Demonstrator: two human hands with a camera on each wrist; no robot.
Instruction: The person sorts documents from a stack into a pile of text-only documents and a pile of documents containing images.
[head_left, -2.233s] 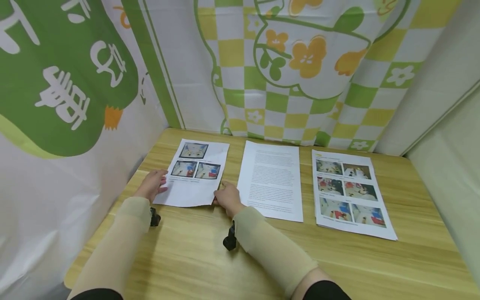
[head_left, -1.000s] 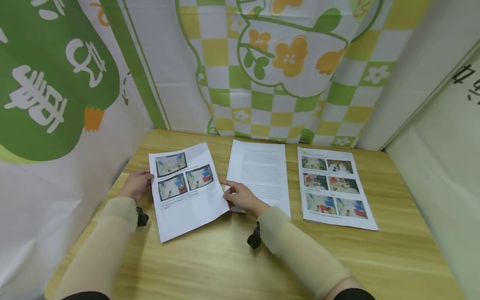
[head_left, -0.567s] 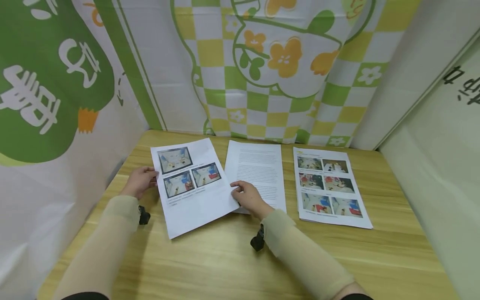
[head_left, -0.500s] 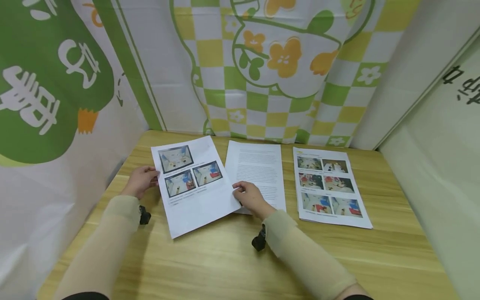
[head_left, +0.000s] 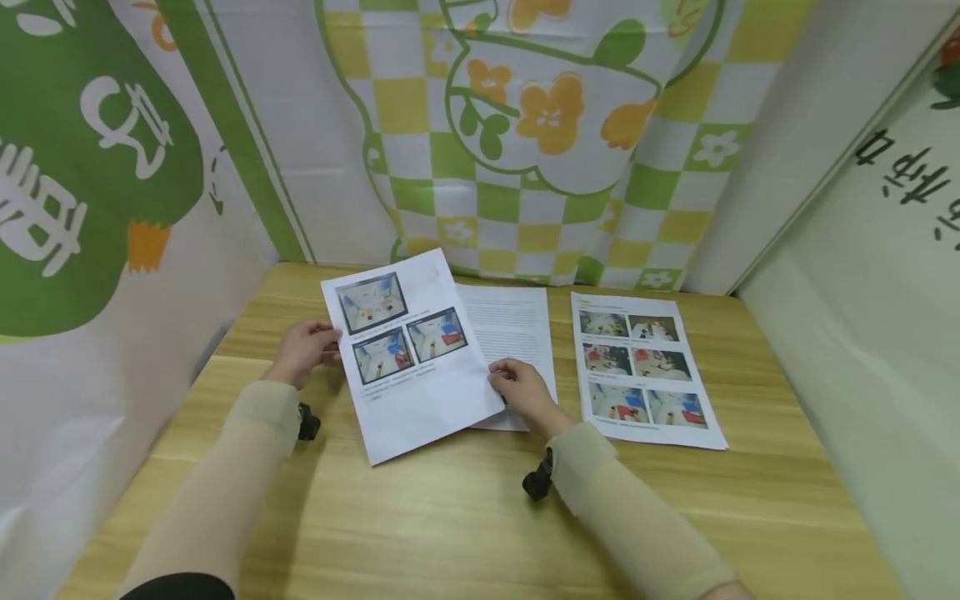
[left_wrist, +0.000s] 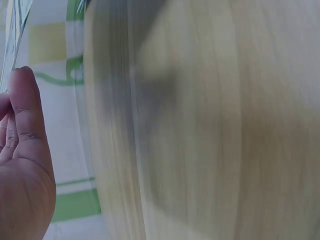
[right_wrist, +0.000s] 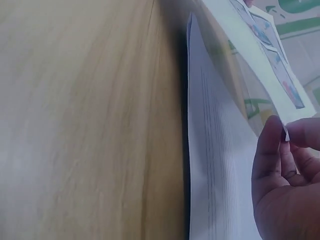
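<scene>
Between the two hands, a printed sheet of paper [head_left: 420, 408] with three pictures is held tilted above the table. My left hand [head_left: 302, 352] pinches its left edge; in the left wrist view the thumb [left_wrist: 25, 95] presses against the paper's edge. At the lower right corner, my right hand [head_left: 525, 392] pinches the sheet between thumb and fingers, as the right wrist view shows. Partly covered by the held sheet, a page of dense text [head_left: 517, 333] lies on the table; the right wrist view shows the text page [right_wrist: 215, 150] below the right hand.
To the right on the wooden table [head_left: 420, 525] lies a stack of papers [head_left: 637, 371], its top page printed with several photos. A patterned curtain [head_left: 540, 200] hangs along the table's back edge, and pale cloth [head_left: 847, 292] closes off the right side.
Both hands have picked the picture sheet up from the table's left and moved it right, so it now overlaps the text page. The view has shifted slightly right.
</scene>
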